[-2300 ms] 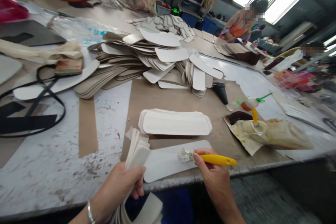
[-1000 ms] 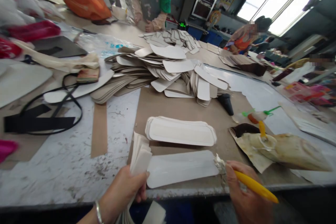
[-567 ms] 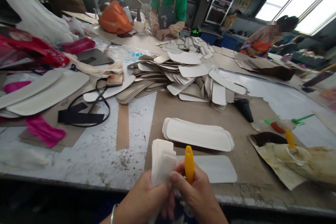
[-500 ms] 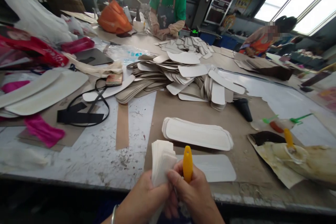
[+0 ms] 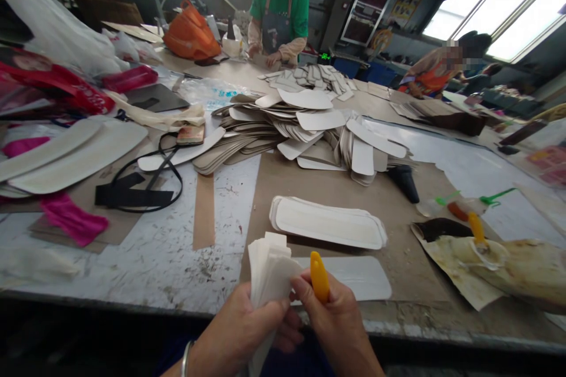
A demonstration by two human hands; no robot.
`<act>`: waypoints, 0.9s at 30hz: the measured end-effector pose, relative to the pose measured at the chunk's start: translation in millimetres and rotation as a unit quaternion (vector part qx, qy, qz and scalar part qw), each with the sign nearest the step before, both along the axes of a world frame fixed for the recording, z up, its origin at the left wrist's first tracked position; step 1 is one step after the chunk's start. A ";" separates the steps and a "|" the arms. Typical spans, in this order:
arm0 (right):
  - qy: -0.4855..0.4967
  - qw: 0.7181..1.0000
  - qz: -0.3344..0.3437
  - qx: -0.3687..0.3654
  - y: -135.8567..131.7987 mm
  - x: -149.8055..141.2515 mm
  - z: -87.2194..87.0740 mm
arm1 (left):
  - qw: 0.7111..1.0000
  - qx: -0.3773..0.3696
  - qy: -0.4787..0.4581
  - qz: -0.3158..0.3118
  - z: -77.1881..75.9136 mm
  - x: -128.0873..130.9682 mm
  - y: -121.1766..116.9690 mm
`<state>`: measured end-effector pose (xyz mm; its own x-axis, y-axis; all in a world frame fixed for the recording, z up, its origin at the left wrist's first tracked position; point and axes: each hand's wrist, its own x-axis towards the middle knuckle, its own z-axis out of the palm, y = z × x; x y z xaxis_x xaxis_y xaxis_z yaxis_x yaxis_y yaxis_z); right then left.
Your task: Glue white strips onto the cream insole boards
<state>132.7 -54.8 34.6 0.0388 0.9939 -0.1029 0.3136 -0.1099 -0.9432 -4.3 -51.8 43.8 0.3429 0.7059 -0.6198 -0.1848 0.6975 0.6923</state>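
My left hand is wrapped round a fanned stack of thin white strips, held upright at the table's front edge. Tucked in my right hand is a yellow-handled tool; its handle points up and its working end is hidden. The right thumb and fingertips pinch the edge of the front strip, which bends toward them. Behind my hands a single pale, rounded panel lies flat on brown paper. Just beyond it rests a small stack of similar panels.
A big heap of panels spreads across the mid-table. At right, a stained container holds another yellow handle. A black strap and pink cloth lie left. Across the table works a person in green.
The strips have fanned wider, and the front one is bent more toward my right fingers. The yellow handle leans further left. The view has shifted slightly.
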 end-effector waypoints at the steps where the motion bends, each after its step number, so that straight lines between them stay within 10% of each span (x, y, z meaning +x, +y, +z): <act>1: -0.018 1.000 0.002 0.021 -0.2 1.5 0.0 | 1.000 -0.004 0.003 0.005 -0.6 -1.0 -0.2; 12: 0.170 0.981 -0.033 -0.092 -1.6 -6.4 -8.4 | 0.992 0.053 -0.063 0.091 -7.9 7.1 -2.0; 18: 0.094 0.990 -0.108 -0.015 0.6 -0.7 -2.9 | 0.989 0.039 -0.047 0.136 -6.8 10.5 -0.9; 27: 0.161 0.978 -0.123 -0.043 3.4 8.9 -7.8 | 0.996 0.028 -0.032 0.076 -5.2 11.1 -6.1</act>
<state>141.5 -51.5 26.8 0.2269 0.9458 -0.2323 -0.0441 -0.2283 -0.9726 6.8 -57.9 38.6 0.2670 0.7859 -0.5578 -0.3298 0.6184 0.7134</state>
